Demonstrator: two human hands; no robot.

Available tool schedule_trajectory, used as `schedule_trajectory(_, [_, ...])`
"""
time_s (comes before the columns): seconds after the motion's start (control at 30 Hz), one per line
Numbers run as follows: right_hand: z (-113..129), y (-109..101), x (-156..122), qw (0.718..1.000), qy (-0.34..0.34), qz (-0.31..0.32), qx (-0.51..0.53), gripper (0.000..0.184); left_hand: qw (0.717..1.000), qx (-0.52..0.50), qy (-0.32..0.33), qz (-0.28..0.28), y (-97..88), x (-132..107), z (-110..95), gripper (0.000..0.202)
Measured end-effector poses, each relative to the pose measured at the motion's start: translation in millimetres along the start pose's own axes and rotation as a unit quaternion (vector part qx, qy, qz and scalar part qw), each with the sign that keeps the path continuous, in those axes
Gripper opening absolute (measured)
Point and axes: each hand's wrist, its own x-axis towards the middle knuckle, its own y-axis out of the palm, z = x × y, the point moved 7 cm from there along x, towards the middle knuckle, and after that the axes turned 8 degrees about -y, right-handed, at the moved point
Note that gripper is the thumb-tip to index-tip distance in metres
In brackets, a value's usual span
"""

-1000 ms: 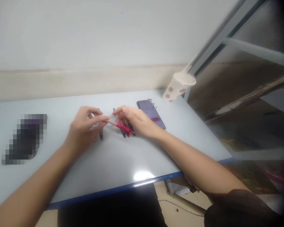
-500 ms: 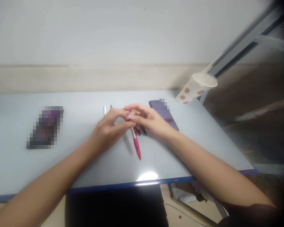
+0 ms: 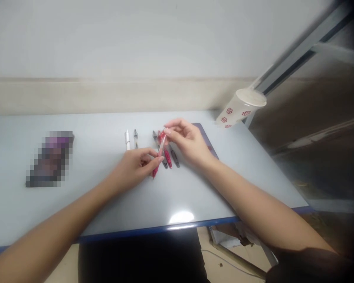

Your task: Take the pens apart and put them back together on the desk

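Both my hands hold one red pen (image 3: 158, 155) just above a pale table (image 3: 106, 196). My right hand (image 3: 188, 140) pinches its upper end, and my left hand (image 3: 137, 165) pinches its lower part near the tip. The pen is tilted, top end to the right. Under it lie several dark and red pens (image 3: 168, 155) side by side. A white pen (image 3: 127, 139) and a clear pen (image 3: 135, 138) lie to the left of my hands.
A dark phone (image 3: 208, 139) lies behind my right hand. A white cup with red flowers (image 3: 241, 107) leans at the table's back right corner. A blurred dark object (image 3: 50, 158) rests at the left. A metal frame stands to the right.
The red pen has turned from lying across, to hanging tip down, to a tilt with its top in my right hand. My left hand has shifted down to its lower part.
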Motion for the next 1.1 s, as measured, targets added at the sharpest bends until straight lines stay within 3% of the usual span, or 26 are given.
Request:
schedule_trajectory(0.13, [5.5,7.5,-2.0,0.999,-0.002,0.031,0.015,0.029,0.998,-0.037,-0.054,0.01,2.6,-0.4,3.7,0.031])
schedule_trajectory(0.3, [9.8,21.2,-8.9,0.994,0.022,0.11,0.005,0.03,0.999,-0.03,-0.038,0.002,5.6,-0.5,2.8,0.029])
schedule_trajectory(0.43, [8.4,16.5,-6.7,0.996,0.004,0.084,0.0,0.031,1.0,-0.002,-0.002,-0.017,3.9,-2.1,-2.9,0.03])
schedule_trajectory(0.57, [2.9,10.8,-2.8,0.998,-0.005,0.06,0.022,0.036,0.983,0.104,0.048,-0.142,-22.7,-4.3,-6.1,0.031])
schedule_trajectory(0.63, [1.4,10.8,-2.6,0.998,-0.003,0.067,0.018,0.03,0.959,0.182,0.04,-0.213,-41.5,-4.9,-2.3,0.028])
schedule_trajectory(0.7, [-0.6,12.1,-3.6,0.997,0.01,0.08,0.015,0.027,0.94,0.234,0.012,-0.25,-57.8,-3.7,4.9,0.027])
schedule_trajectory(0.77, [-3.8,14.2,-5.1,0.995,0.033,0.095,0.016,0.025,0.934,0.25,-0.013,-0.253,-68.2,-1.4,12.5,0.026])
schedule_trajectory(0.87, [-7.1,14.9,-5.9,0.993,0.052,0.106,0.015,0.023,0.947,0.247,-0.025,-0.203,-66.5,4.3,21.5,0.027])
schedule_trajectory(1.1, [-3.1,10.7,-3.7,0.995,0.021,0.093,0.009,0.024,0.95,0.261,0.065,-0.159,-43.5,10.6,20.9,0.017])
